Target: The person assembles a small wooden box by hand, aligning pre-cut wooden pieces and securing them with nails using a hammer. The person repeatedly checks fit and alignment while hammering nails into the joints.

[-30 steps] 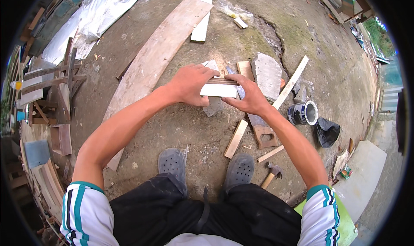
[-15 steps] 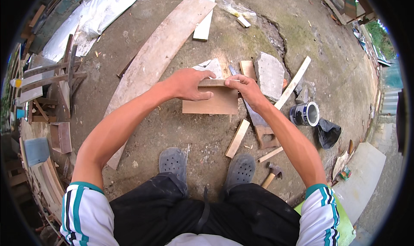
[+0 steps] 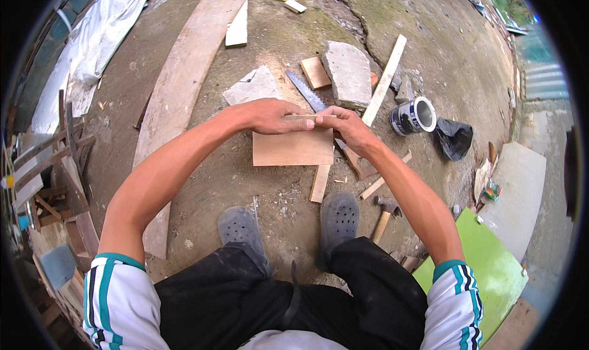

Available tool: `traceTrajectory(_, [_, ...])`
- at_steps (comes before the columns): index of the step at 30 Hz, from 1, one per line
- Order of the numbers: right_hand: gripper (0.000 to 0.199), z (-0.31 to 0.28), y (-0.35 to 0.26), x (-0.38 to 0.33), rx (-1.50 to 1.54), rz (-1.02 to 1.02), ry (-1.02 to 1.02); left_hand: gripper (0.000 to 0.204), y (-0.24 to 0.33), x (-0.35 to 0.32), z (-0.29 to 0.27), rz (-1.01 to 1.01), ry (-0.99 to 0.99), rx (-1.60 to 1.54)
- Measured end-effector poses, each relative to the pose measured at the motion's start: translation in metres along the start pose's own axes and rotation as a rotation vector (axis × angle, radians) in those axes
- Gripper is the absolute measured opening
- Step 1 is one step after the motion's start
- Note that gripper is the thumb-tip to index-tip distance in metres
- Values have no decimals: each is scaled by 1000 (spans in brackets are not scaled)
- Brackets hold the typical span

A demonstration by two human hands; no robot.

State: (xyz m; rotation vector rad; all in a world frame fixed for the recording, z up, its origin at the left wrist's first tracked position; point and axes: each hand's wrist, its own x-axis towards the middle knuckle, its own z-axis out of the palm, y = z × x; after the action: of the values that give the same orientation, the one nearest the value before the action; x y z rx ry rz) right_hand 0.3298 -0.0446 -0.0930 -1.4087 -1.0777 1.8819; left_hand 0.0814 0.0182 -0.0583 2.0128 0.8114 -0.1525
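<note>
While both hands, left hand (image 3: 270,115) and right hand (image 3: 346,126), pinch the top edge of the thin wood panel (image 3: 293,146) at frame centre, it hangs upright above the dirt, not yet set down or worked.

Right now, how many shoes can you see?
2. The left shoe and the right shoe, both grey with holes, stand side by side on the dirt below the wooden board that both hands hold.

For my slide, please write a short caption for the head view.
Both hands, left hand and right hand, hold a thin wooden board by its top edge above dirt ground.
</note>
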Motion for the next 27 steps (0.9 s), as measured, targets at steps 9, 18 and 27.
traceTrajectory(9, [36, -29, 44, -103, -150, 141, 265, 89, 63, 60, 61, 17, -360, -9])
traceTrajectory(18, [38, -39, 50, -145, -297, -87, 355, 85, 94, 80, 70, 192, -406, -51])
traceTrajectory(27, [41, -63, 60, -134, -310, -189, 300, 76, 85, 97, 83, 68, -341, -33])
